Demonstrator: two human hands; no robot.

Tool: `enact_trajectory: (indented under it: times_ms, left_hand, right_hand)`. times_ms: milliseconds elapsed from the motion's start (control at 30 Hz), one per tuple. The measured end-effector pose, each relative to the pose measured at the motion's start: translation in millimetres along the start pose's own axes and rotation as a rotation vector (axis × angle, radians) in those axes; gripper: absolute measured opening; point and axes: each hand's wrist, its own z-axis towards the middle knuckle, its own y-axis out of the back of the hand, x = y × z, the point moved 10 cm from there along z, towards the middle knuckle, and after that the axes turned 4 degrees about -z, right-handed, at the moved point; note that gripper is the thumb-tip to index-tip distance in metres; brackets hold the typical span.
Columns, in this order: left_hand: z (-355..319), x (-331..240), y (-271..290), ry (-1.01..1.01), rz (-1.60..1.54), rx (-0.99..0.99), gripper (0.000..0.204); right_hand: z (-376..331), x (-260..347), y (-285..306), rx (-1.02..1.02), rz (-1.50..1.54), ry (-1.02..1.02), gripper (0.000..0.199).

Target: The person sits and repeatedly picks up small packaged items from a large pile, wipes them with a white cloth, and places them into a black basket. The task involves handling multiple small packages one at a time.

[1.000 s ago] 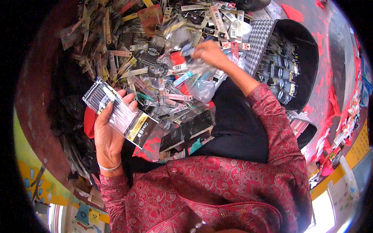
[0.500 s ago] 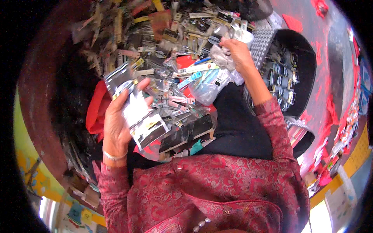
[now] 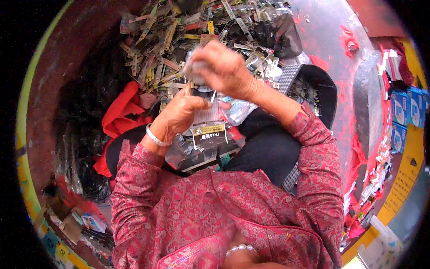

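Where packets (image 3: 197,31) pile, red scraps (image 3: 354,148) litter floor (image 3: 322,27).

red patterned sleeve (image 3: 313,152), red cloth (image 3: 121,112)

Packet (image 3: 207,123): we see glossy clear plastic, paper label.
Sleeves (image 3: 313,148): patterned woven cloth, slight sheen.
Bangle (image 3: 154,136): shiny metal.

bright even daylight, soft shadows, fisheye-bent dark rim, slight motion blur.
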Motion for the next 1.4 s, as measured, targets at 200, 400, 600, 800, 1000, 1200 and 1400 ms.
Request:
enact_trajectory:
  times_ms: [200, 400, 600, 800, 1000, 1200, 1400]
  left_hand:
    - [-7.7, -17.9, -18.5, -0.030, -0.225, 0.191, 0.054]
    - [-8.2, -23.2, -9.7, -0.088, -0.359, 0.122, 0.039]
    - [-13.7, -41.2, -14.0, -0.180, -0.613, 0.218, 0.050]
    - [-14.3, -74.6, 39.8, -0.421, -0.515, -0.015, 0.056]
    - [-16.1, -85.9, 29.4, -0.381, -0.615, 0.326, 0.063]
    - [-5.8, -63.4, 11.8, -0.253, -0.667, 0.335, 0.064]
    - [-5.6, -45.3, -10.9, -0.145, -0.808, 0.532, 0.056]
  right_hand:
    - [-3.6, -118.1, 69.1, -0.260, -0.039, -0.646, 0.020]
    - [13.4, -19.7, 80.7, -0.512, 0.144, -0.597, 0.021]
    - [5.8, 11.3, -9.1, -0.191, -0.110, -0.453, 0.024]
    - [0.5, 79.7, -30.2, -0.054, -0.202, -0.208, 0.012]
    - [-24.7, 55.2, -27.4, 0.499, 0.180, -0.362, 0.022]
    - [-9.7, 9.4, 45.7, -0.328, 1.417, -0.744, 0.021]
    - [5.8, 7.2, 12.4, -0.135, -0.132, -0.414, 0.035]
